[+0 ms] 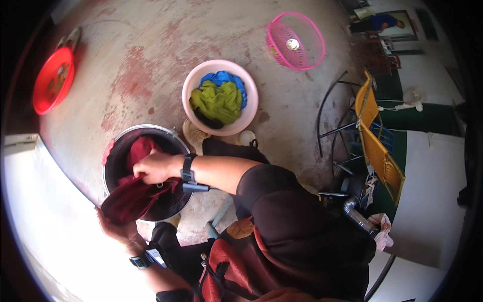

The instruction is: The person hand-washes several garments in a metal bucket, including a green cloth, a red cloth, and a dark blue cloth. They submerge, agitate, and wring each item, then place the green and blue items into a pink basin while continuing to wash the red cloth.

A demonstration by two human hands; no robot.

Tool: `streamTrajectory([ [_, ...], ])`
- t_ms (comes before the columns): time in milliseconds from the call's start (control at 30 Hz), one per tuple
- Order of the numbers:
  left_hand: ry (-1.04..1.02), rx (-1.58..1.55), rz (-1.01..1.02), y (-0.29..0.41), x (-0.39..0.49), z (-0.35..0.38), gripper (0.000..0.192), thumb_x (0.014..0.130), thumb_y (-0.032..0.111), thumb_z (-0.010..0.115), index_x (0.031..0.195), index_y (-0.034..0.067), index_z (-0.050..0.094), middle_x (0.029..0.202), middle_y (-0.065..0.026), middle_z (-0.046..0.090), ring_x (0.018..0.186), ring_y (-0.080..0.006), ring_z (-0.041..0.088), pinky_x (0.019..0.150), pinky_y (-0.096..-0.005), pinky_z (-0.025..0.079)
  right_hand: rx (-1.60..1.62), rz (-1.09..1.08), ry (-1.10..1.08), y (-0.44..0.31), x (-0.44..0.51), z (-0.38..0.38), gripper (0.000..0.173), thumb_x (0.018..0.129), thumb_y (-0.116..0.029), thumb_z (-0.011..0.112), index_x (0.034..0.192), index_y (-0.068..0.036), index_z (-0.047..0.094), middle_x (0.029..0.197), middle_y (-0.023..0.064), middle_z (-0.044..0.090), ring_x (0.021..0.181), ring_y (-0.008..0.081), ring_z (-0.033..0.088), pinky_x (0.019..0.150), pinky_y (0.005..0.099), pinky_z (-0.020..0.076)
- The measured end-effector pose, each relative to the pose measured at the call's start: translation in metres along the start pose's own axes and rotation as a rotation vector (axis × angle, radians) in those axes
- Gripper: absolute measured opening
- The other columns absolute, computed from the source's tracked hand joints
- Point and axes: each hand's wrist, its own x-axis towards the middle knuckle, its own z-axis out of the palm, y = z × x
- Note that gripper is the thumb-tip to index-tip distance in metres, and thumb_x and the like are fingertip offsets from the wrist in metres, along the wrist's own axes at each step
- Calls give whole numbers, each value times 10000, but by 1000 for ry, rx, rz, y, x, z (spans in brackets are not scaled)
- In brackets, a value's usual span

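Note:
A dark red wet-looking cloth (130,202) stretches over a round metal-rimmed tub (175,200) with a dark inside. My right hand (154,168) grips a bunched part of the cloth above the tub's middle. Under the cloth's lower left end lies my left hand (119,230), palm up, with the cloth resting on it at the tub's edge. More dark red cloth (141,149) sits in the tub past my right hand. Beyond my shoe stands a pale pink basin (252,109) holding a green cloth (219,102), a blue cloth (241,85) and something black.
On the concrete floor are a red basin (41,94) at the far left and a pink plastic basket (320,56) at the upper right. A yellow folding chair (368,102) stands at right, near a ribbed metal duct (356,215). A person (381,22) is in the far background.

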Motion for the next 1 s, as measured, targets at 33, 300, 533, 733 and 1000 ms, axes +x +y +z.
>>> streamTrajectory([
  [33, -60, -3, 21, 5, -2, -9, 462, 987, 412, 539, 1163, 0, 654, 1182, -183, 678, 1115, -355, 631, 1019, -516, 481, -86, 39, -16, 4, 0, -1, 221, 778, -225, 667, 986, -172, 717, 958, 87, 726, 1002, 303, 681, 769, 577, 497],
  [300, 14, 307, 301, 7, -2, -27, 381, 984, 215, 519, 1255, -44, 589, 1212, -211, 635, 1119, -331, 612, 984, -445, 491, 305, 341, -15, 24, 16, -50, 99, 898, -65, 678, 977, -22, 719, 885, 50, 719, 807, 114, 653, 713, 292, 527],
  [533, 152, 550, 383, 22, -15, 3, 245, 1023, 242, 596, 863, 58, 624, 783, 48, 576, 700, -33, 476, 597, -200, 376, 711, 7, -182, -54, -16, -115, 181, 944, -172, 677, 952, 8, 697, 822, -50, 632, 762, 28, 523, 672, 224, 426],
  [733, -12, 1115, 522, 16, -18, 28, 226, 976, 154, 652, 1160, 29, 693, 1026, -81, 740, 961, -136, 668, 877, -267, 516, 1022, 250, 103, -33, -1, -100, 216, 986, -202, 617, 1040, -18, 716, 987, -35, 694, 900, 44, 593, 827, 223, 455],
  [1000, -281, 1265, 251, 10, -24, 32, 277, 908, 168, 718, 1125, -3, 701, 987, -105, 688, 907, -186, 689, 793, -341, 540, 923, 302, 119, -15, -4, -106, 251, 1000, -203, 589, 1070, -1, 720, 1003, -20, 697, 923, 57, 601, 846, 227, 461],
])
